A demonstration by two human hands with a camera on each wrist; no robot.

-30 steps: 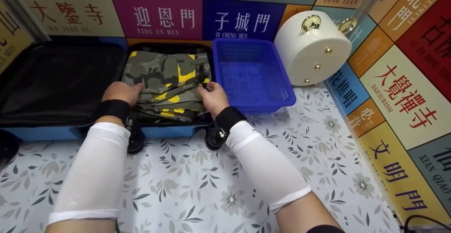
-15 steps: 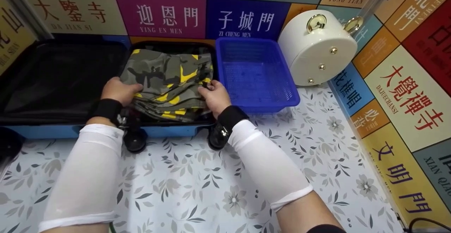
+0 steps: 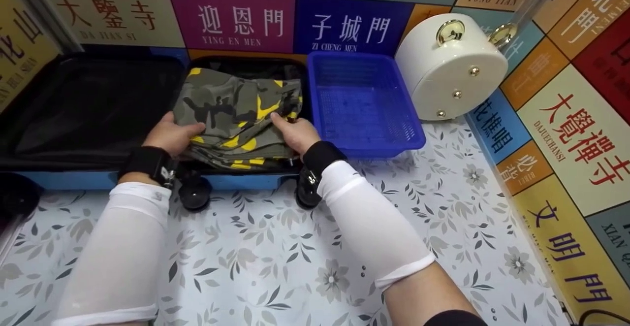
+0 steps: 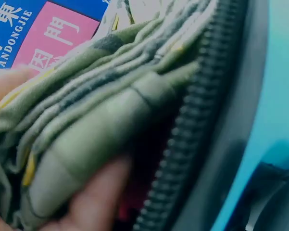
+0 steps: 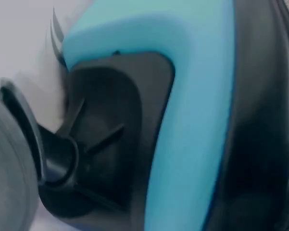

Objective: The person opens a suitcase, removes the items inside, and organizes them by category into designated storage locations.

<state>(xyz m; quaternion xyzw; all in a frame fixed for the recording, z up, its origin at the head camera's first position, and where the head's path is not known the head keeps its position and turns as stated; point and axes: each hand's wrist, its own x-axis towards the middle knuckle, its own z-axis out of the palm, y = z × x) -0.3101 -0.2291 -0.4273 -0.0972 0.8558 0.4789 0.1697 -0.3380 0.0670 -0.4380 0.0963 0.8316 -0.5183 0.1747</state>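
A folded camouflage garment [image 3: 226, 114], grey-green with black and yellow patches, lies in the right half of an opened blue suitcase [image 3: 251, 183] with black lining. My left hand [image 3: 172, 134] grips its left edge, thumb on top. The left wrist view shows fingers [image 4: 103, 192] beneath the stacked folds [image 4: 96, 125], close to the suitcase zipper [image 4: 182, 130]. At the right edge, my right hand [image 3: 298, 131] holds the cloth with the thumb on top; its other fingers are partly hidden. The right wrist view has only the suitcase's blue shell [image 5: 192, 120] and a wheel [image 5: 9, 163].
The suitcase's other black half [image 3: 98, 114] lies to the left. Right of the garment stands a blue plastic basket [image 3: 413, 136], then a white rounded case [image 3: 438, 65] with gold fittings. Printed panels [image 3: 231, 20] wall the back and right of the floral tabletop [image 3: 256, 257].
The left hand has moved slightly down, and the garment's left side has shifted a little. The right thumb now lies further in over the cloth. The whole view has drifted slightly.
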